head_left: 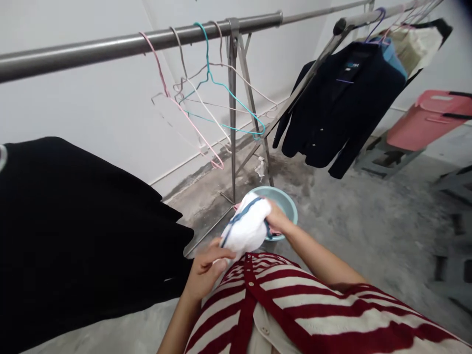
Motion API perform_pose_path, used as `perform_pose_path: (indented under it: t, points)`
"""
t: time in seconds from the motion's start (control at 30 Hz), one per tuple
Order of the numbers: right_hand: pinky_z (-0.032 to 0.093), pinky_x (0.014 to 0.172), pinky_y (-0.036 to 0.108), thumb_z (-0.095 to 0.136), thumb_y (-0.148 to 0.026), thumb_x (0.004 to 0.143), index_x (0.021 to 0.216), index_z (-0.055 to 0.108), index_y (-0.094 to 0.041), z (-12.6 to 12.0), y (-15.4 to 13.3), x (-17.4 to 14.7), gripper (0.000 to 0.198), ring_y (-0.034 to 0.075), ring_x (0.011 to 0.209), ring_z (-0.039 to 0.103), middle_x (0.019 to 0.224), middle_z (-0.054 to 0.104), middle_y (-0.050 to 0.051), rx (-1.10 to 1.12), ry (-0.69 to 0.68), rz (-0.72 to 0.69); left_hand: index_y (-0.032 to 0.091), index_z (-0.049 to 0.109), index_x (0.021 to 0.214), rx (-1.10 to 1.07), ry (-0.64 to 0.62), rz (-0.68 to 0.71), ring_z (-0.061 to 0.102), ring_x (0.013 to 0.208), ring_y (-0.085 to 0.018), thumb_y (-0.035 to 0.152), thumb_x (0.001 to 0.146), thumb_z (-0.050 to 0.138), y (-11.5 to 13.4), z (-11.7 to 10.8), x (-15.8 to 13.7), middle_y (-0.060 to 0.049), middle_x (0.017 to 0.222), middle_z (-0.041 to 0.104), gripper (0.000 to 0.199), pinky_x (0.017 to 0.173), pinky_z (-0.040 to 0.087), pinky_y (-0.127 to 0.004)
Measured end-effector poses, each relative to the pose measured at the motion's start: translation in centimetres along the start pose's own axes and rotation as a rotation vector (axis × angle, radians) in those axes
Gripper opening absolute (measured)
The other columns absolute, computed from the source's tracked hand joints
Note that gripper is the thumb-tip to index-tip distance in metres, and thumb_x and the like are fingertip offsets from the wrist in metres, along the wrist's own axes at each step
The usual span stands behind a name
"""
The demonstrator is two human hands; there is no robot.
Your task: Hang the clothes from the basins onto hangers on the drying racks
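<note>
A white garment with a dark blue stripe (249, 223) is bunched in front of my body, above the basin. My right hand (277, 218) grips its right side, with the fingers partly hidden behind the fabric. At its lower left edge, the thumb and fingers of my left hand (208, 268) close on the cloth, slightly blurred. Below, a light blue basin (289, 204) stands on the floor, with some pink and dark cloth partly visible in it.
Several wire hangers, including a turquoise one (207, 49), hang from a metal rail (110, 46) ahead. A black garment (73, 236) hangs at left, a dark jacket (342, 103) at right. A pink bin (429, 120) rests on a grey stool (379, 157).
</note>
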State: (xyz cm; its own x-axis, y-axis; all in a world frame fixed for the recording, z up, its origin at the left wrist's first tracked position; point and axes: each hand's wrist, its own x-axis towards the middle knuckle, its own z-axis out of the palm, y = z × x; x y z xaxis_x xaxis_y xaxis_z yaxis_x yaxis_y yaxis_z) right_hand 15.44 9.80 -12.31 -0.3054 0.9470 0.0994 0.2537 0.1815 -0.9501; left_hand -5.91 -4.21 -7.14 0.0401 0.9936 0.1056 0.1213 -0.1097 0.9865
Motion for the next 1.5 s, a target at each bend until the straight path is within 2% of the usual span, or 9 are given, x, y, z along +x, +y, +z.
perform_pose_path:
  t: [0.1, 0.27, 0.47, 0.6, 0.73, 0.87, 1.17, 1.33, 1.5]
  points:
    - [0.046, 0.094, 0.039, 0.054, -0.028, 0.079, 0.105, 0.06, -0.018, -4.5, 0.1, 1.5, 0.029, 0.02, 0.095, 0.06, 0.101, 0.068, 0.006, 0.065, 0.267, -0.009, 0.022, 0.077, 0.085, -0.035, 0.003, -0.204, 0.058, 0.108, -0.027, 0.023, 0.067, 0.073, -0.6, 1.4, -0.2, -0.01, 0.112, 0.067, 0.018, 0.096, 0.042, -0.033]
    - [0.046, 0.089, 0.036, 0.054, -0.025, 0.075, 0.117, 0.056, -0.017, -7.7, 1.8, 3.0, 0.043, 0.023, 0.103, 0.058, 0.111, 0.066, 0.009, -0.167, 0.42, -0.077, 0.02, 0.076, 0.08, -0.209, 0.096, -0.375, 0.062, 0.088, -0.022, 0.015, 0.066, 0.073, -1.3, 2.8, -0.5, -0.006, 0.086, 0.072, 0.015, 0.086, 0.046, -0.028]
    - [0.044, 0.09, 0.038, 0.061, -0.024, 0.072, 0.131, 0.048, -0.011, -4.4, 9.1, 2.8, 0.061, 0.029, 0.106, 0.058, 0.123, 0.057, 0.02, -0.659, -0.181, 0.244, 0.017, 0.076, 0.083, -0.113, 0.373, -0.256, 0.062, 0.08, -0.017, 0.019, 0.072, 0.069, -1.0, 1.4, -1.1, -0.006, 0.079, 0.07, 0.013, 0.078, 0.046, -0.022]
    - [0.038, 0.098, 0.039, 0.054, -0.03, 0.081, 0.134, 0.045, -0.006, -1.5, 10.9, 2.7, 0.059, 0.03, 0.119, 0.051, 0.133, 0.049, 0.023, -0.746, -0.606, 0.148, 0.019, 0.072, 0.089, 0.059, 0.899, -0.037, 0.062, 0.093, -0.018, 0.023, 0.077, 0.065, -0.3, -1.2, -2.6, -0.006, 0.094, 0.068, 0.015, 0.084, 0.047, -0.026]
    - [0.041, 0.096, 0.039, 0.047, -0.036, 0.086, 0.126, 0.052, -0.009, 1.7, 8.8, 4.0, 0.049, 0.026, 0.109, 0.058, 0.119, 0.061, 0.017, -0.617, -0.702, -0.016, 0.019, 0.063, 0.107, 0.566, 1.465, 0.237, 0.054, 0.113, -0.021, 0.02, 0.081, 0.058, 0.4, -4.9, -5.1, -0.007, 0.118, 0.059, 0.026, 0.091, 0.047, -0.034]
    - [0.048, 0.085, 0.037, 0.047, -0.045, 0.085, 0.124, 0.052, -0.013, 6.2, 2.9, 6.5, 0.051, 0.019, 0.087, 0.063, 0.099, 0.067, 0.01, -0.334, -0.656, -0.123, 0.021, 0.045, 0.13, 0.786, 1.693, 0.307, 0.043, 0.127, -0.024, 0.021, 0.076, 0.064, 0.7, -8.8, -7.5, -0.011, 0.137, 0.045, 0.058, 0.096, 0.043, -0.038]
    - [0.052, 0.077, 0.034, 0.059, -0.052, 0.076, 0.127, 0.045, -0.013, 17.9, -17.6, 9.6, 0.066, 0.017, 0.082, 0.064, 0.093, 0.065, 0.007, 0.197, -0.539, -0.401, 0.022, 0.062, 0.116, 0.22, 1.274, 0.03, 0.05, 0.121, -0.025, 0.022, 0.067, 0.075, -2.1, -8.6, -6.3, -0.007, 0.123, 0.06, 0.051, 0.108, 0.033, -0.033]
    - [0.05, 0.076, 0.036, 0.072, -0.042, 0.067, 0.13, 0.042, -0.015, 22.8, -25.8, 11.9, 0.075, 0.017, 0.078, 0.06, 0.096, 0.063, 0.006, -0.01, -0.484, -0.694, 0.023, 0.059, 0.123, 0.221, 0.774, 0.069, 0.052, 0.119, -0.026, 0.021, 0.07, 0.072, -2.8, -6.6, -5.2, -0.01, 0.129, 0.057, 0.055, 0.102, 0.04, -0.035]
    - [0.046, 0.071, 0.033, 0.054, -0.023, 0.079, 0.09, 0.059, -0.012, 25.8, -27.9, 14.2, 0.017, 0.017, 0.07, 0.056, 0.076, 0.06, 0.005, -0.415, -0.531, -0.633, 0.02, 0.063, 0.115, 0.301, 0.588, 0.007, 0.063, 0.096, -0.021, 0.023, 0.081, 0.057, -3.7, -7.4, -6.8, -0.011, 0.112, 0.065, 0.034, 0.084, 0.051, -0.033]
